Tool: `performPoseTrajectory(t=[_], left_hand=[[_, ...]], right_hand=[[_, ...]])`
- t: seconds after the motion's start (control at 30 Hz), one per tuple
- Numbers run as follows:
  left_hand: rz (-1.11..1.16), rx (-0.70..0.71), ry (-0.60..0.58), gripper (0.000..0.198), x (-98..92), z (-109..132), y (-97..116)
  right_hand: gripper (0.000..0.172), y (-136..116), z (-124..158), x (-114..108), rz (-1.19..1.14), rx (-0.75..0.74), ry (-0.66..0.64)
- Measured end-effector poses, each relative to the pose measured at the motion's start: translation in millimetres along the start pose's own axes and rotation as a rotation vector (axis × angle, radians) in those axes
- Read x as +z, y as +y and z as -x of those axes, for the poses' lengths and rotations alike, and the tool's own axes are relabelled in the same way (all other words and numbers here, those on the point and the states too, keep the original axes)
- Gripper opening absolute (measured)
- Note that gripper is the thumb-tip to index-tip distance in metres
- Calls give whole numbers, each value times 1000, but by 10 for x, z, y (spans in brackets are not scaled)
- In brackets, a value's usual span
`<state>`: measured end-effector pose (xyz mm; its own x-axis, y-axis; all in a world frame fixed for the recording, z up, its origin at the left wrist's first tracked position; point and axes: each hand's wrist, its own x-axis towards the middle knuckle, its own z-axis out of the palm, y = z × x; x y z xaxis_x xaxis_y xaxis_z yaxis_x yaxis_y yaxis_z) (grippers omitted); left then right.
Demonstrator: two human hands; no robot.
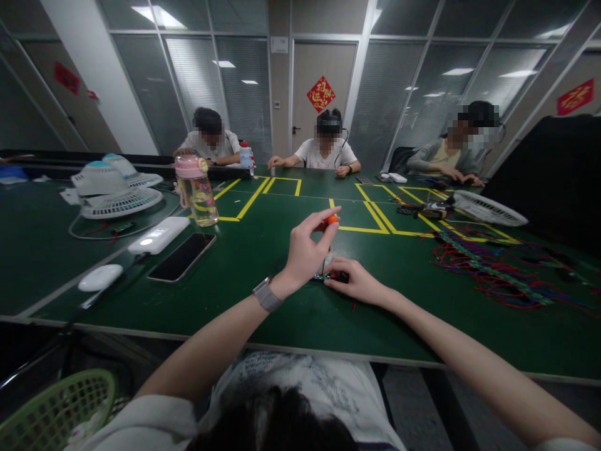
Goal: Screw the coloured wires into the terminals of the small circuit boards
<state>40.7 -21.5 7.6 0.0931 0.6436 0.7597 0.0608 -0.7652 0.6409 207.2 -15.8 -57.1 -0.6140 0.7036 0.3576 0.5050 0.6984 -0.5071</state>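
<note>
My left hand (307, 247), with a grey watch on the wrist, is raised over the green table (263, 300) and pinches the orange top of a small screwdriver (330, 220) that stands upright. Right below it my right hand (357, 280) rests on the table, fingers closed on a small dark part (331, 275) with thin red wires. The screwdriver's tip reaches down to that part; the shaft is partly hidden by my fingers.
To the left lie a black phone (182, 257), a white power bank (158, 235), a white mouse (100, 277), a pink-lidded bottle (196, 191) and white fans (115, 191). Red and blue wire bundles (488, 269) spread at right. Three people sit at the far side. A green basket (56, 410) stands lower left.
</note>
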Motion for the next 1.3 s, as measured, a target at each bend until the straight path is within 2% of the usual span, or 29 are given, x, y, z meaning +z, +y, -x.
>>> performPoseTrajectory(t=[0.17, 0.37, 0.63, 0.87, 0.97, 1.17, 1.3], left_hand=[[-163, 65, 77, 18, -19, -2, 19], [-18, 31, -1, 31, -10, -3, -21], [-181, 66, 83, 19, -18, -4, 24], [-36, 32, 22, 32, -18, 0, -19], [-47, 15, 43, 28, -10, -3, -22], [-233, 70, 118, 13, -27, -2, 22], [-145, 36, 71, 26, -37, 1, 21]], right_hand=[[16, 0, -2, 0, -6, 1, -3], [17, -9, -2, -4, -4, 8, -5], [15, 9, 3, 10, -11, 12, 1], [16, -9, 0, -5, -11, 13, -10], [17, -5, 0, -5, -12, 14, -9], [17, 8, 2, 2, -6, 9, -1], [17, -8, 2, -7, -1, 12, -5]])
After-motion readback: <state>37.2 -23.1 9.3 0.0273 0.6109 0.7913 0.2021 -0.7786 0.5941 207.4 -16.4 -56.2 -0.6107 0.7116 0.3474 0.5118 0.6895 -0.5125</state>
